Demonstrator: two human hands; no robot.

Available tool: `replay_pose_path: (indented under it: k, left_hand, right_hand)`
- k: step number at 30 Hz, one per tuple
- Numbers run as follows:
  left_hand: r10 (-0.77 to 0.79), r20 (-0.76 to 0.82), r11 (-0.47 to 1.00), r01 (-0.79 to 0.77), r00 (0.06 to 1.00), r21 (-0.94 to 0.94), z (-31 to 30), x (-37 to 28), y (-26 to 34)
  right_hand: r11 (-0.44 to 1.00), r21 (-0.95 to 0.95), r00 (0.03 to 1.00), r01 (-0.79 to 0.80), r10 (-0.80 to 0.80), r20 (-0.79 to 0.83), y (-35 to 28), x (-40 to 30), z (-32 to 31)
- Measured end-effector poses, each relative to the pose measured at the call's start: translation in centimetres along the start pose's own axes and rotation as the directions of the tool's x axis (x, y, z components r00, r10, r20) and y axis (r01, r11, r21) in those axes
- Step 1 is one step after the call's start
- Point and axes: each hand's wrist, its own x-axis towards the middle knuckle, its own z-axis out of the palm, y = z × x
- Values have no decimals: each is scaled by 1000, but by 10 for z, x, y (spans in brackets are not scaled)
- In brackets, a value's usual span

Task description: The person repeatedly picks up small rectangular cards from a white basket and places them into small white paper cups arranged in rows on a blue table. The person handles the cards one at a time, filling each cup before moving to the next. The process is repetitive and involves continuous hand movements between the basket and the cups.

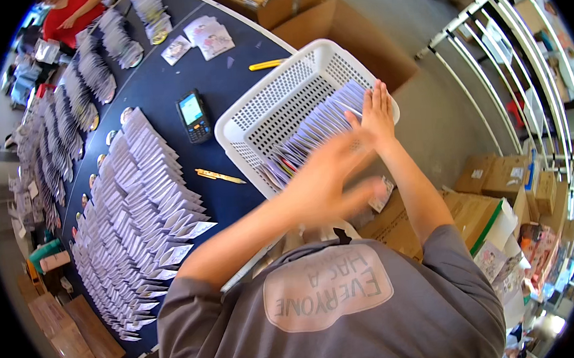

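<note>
A white perforated plastic basket [266, 93] stands at the table's edge. Along its near side runs a row of upright pale purple packets [308, 127], with a few coloured edges among them. My right hand [377, 110] rests with extended fingers on the basket's right rim, by the end of the packet row. My left hand [339, 180], blurred by motion, is over the near side of the basket with its fingers spread and nothing visible in it. It hides part of the basket and packets. Left of the basket lie a handheld scanner [194, 116] and a yellow patterned pen [220, 176].
Overlapping rows of pale packets [138, 189] cover the table's left part, with darker rows [81, 88] beyond. A yellow cutter [265, 65] and printed packets [209, 37] lie farther back. An open carton [326, 21] stands behind the basket. Another person [73, 17] is at the far left.
</note>
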Motion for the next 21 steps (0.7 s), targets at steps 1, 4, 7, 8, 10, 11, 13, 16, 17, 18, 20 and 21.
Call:
replay_pose_path:
  k: [1,4,7,8,10,11,13,16,17,18,20,21]
  left_hand:
    - [-67,-41,975,74,997,208,18,9,-41]
    - [-191,-88,721,201,978,664,64,35,-146]
    - [-231,-66,649,204,971,733,76,23,-152]
    - [-233,-60,654,203,971,728,73,18,-150]
    - [-236,-44,663,194,971,723,64,7,-146]
    - [-243,-39,671,197,969,715,66,2,-142]
    - [-258,-29,680,203,966,705,60,-2,-136]
    - [-237,-50,715,209,970,668,56,-7,-134]
    - [-220,-64,729,208,973,652,55,-9,-134]
    - [-225,-78,737,222,971,638,55,-9,-133]
    - [-235,-109,753,251,966,608,56,-7,-133]
    - [-225,-120,763,251,967,596,57,-7,-132]
  right_hand:
    - [999,35,999,38,-37,-31,1,2,-4]
    - [982,104,985,157,-149,-85,9,6,-17]
    - [942,218,966,255,-257,-23,11,4,-30]
    - [918,368,971,150,-207,121,9,6,-33]
    - [883,458,971,99,-186,150,14,15,-25]
    - [863,501,967,65,-178,181,17,14,-21]
    - [873,486,948,45,-190,253,23,32,-20]
    - [928,340,934,153,-248,255,13,45,-21]
    - [953,262,931,154,-228,285,2,43,-21]
    - [971,180,927,158,-209,313,-10,41,-23]
    - [986,65,897,154,-167,408,-33,42,-30]
    - [990,52,889,134,-143,434,-34,40,-27]
